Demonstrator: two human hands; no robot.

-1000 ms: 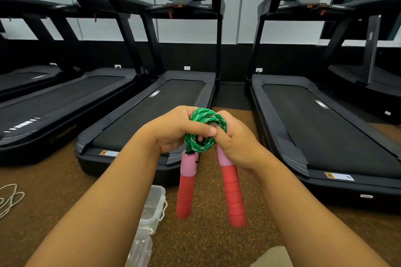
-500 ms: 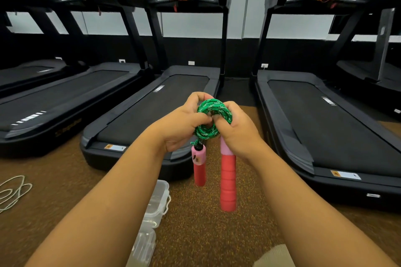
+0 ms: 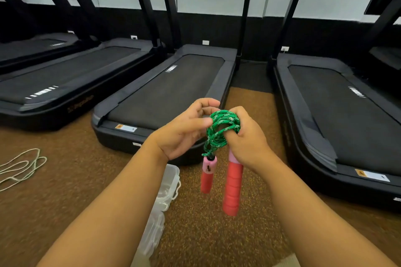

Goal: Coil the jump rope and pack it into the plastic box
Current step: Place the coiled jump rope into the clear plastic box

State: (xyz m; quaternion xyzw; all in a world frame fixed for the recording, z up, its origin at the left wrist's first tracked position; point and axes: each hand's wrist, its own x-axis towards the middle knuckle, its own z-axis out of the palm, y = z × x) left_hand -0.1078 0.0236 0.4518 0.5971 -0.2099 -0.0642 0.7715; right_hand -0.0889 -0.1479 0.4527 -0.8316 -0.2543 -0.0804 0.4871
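Clear plastic, the plastic box [image 3: 171, 182] lies on the carpeted floor [image 3: 217, 234] nearest the person, half hidden under the left forearm, with what looks like a second clear container [image 3: 154, 232] just in front of it. Above them both hands hold up the jump rope [image 3: 223, 128]: its green cord is bunched in a tight coil between the hands, and its two red handles [image 3: 233, 184] hang down from it. The right hand [image 3: 245, 138] has its grip closed round the coil, thumb pressed into the loops and fingers curled behind. The left hand [image 3: 184, 130] touches the coil's left side with thumb stretched toward it and fingers curled at the top; whether it really pinches cord I cannot tell. Off by the floor's left edge lies a loose pale cord [image 3: 21, 165], and beyond the hands stand black treadmills [image 3: 169, 91] in a row. The risk, as I judge it, is that the coil springs loose if either hand eases off, since nothing seems to tie it, and the dangling handles could snag the box rim when lowered.
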